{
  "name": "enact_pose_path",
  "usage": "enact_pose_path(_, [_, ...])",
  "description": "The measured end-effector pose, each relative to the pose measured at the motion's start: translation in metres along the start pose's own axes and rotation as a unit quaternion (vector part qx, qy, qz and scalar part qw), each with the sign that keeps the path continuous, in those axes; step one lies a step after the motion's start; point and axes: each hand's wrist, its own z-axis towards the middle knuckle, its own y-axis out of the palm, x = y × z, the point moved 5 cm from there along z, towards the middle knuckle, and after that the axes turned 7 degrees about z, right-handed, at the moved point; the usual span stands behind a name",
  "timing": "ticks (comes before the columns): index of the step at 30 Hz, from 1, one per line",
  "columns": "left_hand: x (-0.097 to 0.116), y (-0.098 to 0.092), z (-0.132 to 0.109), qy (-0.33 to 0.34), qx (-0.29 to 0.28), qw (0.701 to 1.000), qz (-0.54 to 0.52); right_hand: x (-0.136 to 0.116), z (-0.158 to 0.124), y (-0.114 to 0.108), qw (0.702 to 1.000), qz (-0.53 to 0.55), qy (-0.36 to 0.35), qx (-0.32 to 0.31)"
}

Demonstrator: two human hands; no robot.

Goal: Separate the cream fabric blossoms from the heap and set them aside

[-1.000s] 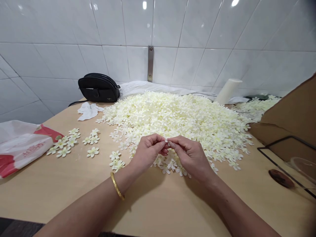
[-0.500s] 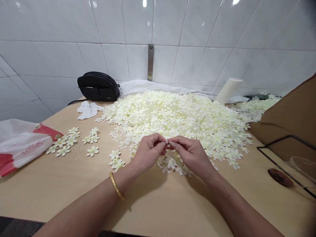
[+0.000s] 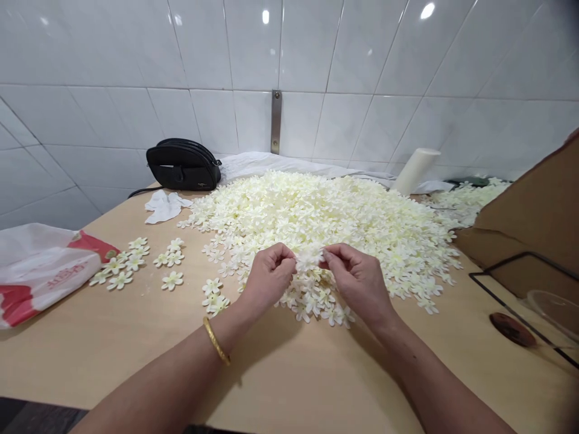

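Between my two hands, a pale artificial flower (image 3: 309,259) is stretched out, its petals somewhat blurred against the heap behind. My left hand (image 3: 270,274), with a gold bangle on its wrist, is closed in a pinch at the flower's left edge. On the opposite edge, the thumb and finger of my right hand (image 3: 357,280) pinch it too. Whether it is one flower or several stacked ones I cannot tell. Both hands hover over the near side of a large pile of cream-white artificial flowers (image 3: 307,211).
Small groups of loose flowers (image 3: 172,280) lie to the left, beside a red-and-white plastic bag (image 3: 49,271). A black pouch (image 3: 183,164) and crumpled tissue (image 3: 165,206) sit farther back. Rightward are a white roll (image 3: 416,170), a cardboard box (image 3: 534,211) and a black wire frame (image 3: 502,295).
My hands were together at the fingertips and have drawn apart sideways, with pale petals now showing between them. The view has tilted up slightly.
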Motion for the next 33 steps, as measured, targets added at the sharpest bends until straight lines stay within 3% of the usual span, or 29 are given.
enact_pose_path(3, [-0.002,-0.008,0.005,-0.014,0.026,0.999,-0.018,-0.002,0.005,-0.019,0.986,-0.103,-0.088,0.099])
enact_pose_path(6, [-0.001,-0.015,0.013,-0.038,0.027,0.998,0.030,-0.009,0.006,-0.020,0.933,-0.242,-0.224,0.147])
enact_pose_path(8, [0.001,-0.020,0.021,-0.052,0.019,0.993,0.101,-0.011,0.005,-0.008,0.893,-0.327,-0.283,0.126])
enact_pose_path(11, [0.006,-0.026,0.035,-0.046,0.009,0.982,0.182,-0.009,0.004,0.015,0.853,-0.404,-0.327,0.044])
enact_pose_path(14, [0.006,-0.031,0.050,-0.037,-0.001,0.973,0.229,-0.007,0.003,0.026,0.853,-0.404,-0.330,-0.004])
enact_pose_path(19, [0.011,-0.048,0.057,-0.008,0.014,0.958,0.287,-0.006,0.001,0.018,0.871,-0.356,-0.338,0.016])
enact_pose_path(22, [0.018,-0.066,0.038,0.017,0.028,0.951,0.307,-0.004,0.000,0.015,0.871,-0.332,-0.362,0.026])
enact_pose_path(27, [0.014,-0.093,-0.025,0.088,0.023,0.920,0.381,-0.003,-0.003,0.010,0.873,-0.307,-0.376,0.048])
enact_pose_path(30, [-0.001,-0.098,-0.061,0.117,0.020,0.892,0.436,-0.003,-0.003,0.009,0.882,-0.294,-0.366,0.038])
enact_pose_path(33, [-0.015,-0.092,-0.086,0.148,0.019,0.862,0.485,-0.006,-0.004,0.009,0.885,-0.283,-0.366,0.044])
